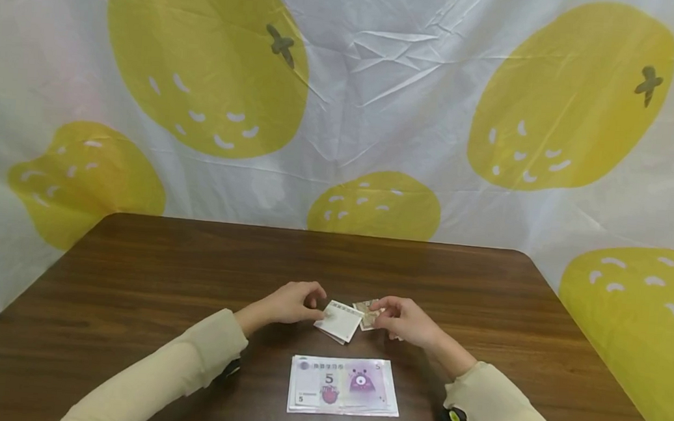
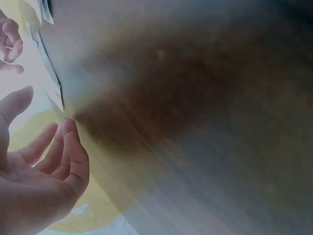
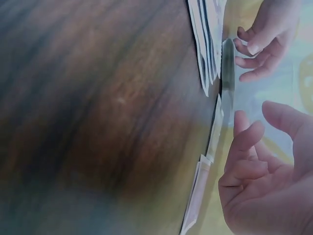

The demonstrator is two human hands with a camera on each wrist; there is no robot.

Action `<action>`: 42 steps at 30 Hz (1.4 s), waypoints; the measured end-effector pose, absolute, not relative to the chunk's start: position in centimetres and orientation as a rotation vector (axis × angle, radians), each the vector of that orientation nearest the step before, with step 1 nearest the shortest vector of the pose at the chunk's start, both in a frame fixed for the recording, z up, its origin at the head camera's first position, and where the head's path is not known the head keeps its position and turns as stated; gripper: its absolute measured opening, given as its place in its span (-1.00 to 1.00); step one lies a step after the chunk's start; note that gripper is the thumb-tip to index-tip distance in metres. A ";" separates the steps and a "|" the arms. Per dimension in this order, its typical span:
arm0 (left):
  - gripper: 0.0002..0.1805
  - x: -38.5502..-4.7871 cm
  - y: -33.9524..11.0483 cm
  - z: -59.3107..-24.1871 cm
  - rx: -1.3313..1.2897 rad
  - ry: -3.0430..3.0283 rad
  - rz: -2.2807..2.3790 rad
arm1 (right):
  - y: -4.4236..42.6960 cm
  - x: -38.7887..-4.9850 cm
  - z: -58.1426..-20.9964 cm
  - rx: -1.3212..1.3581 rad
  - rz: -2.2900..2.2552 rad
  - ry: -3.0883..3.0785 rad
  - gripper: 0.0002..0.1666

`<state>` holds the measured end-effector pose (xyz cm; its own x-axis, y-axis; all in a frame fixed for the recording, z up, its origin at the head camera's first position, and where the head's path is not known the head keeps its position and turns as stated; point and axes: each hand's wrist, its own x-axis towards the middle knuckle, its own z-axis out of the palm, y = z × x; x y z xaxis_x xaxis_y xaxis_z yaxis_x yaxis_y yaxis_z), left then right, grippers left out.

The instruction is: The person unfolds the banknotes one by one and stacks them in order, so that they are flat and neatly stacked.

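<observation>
Midway between the left and right edges of the tabletop [image 1: 240,256], well in from its far edge, lies a white slip of paper [image 1: 337,323], turned at an angle, with a row of grey print along its far side and another layer showing under its near corner. Beside it, toward the right edge, a tan printed note [image 1: 366,318] meets its far right corner. The left hand [image 1: 291,302] reaches in at the white slip's left side, thumb tip right by the paper, though whether they touch I cannot tell; its grip is moderately wide, with a gap between thumb and bent fingers. Over the tan note hangs the right hand [image 1: 410,320], its fingers loosely bent and the thumb standing apart from them, so that grip is partly spread and holds nothing. Closer to the tabletop's near edge, apart from the white slip, sits a stack of purple notes [image 1: 343,387], the top one marked 5 and printed with a one-eyed purple creature. Cream sleeves [image 1: 167,368] cover both forearms. Beyond the far edge hangs a white cloth [image 1: 373,109] patterned with big yellow fruit.
</observation>
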<state>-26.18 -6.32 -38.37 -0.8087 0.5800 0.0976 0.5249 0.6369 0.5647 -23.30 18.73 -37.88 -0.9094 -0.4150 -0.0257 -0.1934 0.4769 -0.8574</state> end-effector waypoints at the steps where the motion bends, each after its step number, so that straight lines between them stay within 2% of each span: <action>1: -0.63 -26.2 -6.2 -38.4 0.924 2.755 0.894 | 18.7 -23.4 -38.0 -0.499 -1.411 2.488 -0.67; 16: -0.48 -26.3 -5.3 -38.7 0.941 2.792 0.794 | 17.5 -24.3 -39.1 -0.282 -1.373 2.519 -0.59; 31: -0.54 -26.3 -5.4 -38.9 0.949 2.798 0.764 | 16.6 -24.6 -39.2 -0.364 -1.328 2.484 -0.62; 38: -0.55 -26.2 -5.4 -38.8 0.968 2.795 0.777 | 16.6 -24.5 -39.2 -0.433 -1.355 2.450 -0.84; 42: -0.70 -26.2 -5.3 -38.7 0.979 2.788 0.810 | 16.7 -24.6 -39.3 -0.464 -1.380 2.434 -0.88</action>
